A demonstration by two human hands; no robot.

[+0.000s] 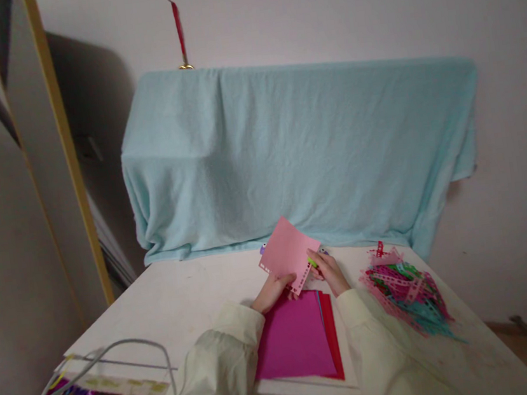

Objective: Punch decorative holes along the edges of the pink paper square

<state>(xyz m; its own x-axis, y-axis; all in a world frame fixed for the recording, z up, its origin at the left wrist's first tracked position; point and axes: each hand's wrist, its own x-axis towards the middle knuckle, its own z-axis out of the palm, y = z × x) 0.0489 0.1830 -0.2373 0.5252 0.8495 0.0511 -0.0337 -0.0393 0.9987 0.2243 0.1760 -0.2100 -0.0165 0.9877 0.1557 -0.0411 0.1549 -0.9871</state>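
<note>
My left hand [271, 291] holds a light pink paper sheet [286, 250] by its lower edge, tilted up above the white table [185, 303]. The sheet's left and lower edges show small punched notches. My right hand [327, 271] grips a small green-tipped tool [313, 262] against the sheet's right edge; most of the tool is hidden by the paper and fingers. Below both hands lies a stack of magenta and red paper sheets [300, 337], flat on the table.
A heap of pink, red, green and teal punched paper strips [407, 295] lies on the table's right side. A light blue cloth [300, 148] drapes a bulky object behind. A grey cable [114, 357] arcs at the left front corner; a wooden frame [68, 151] leans left.
</note>
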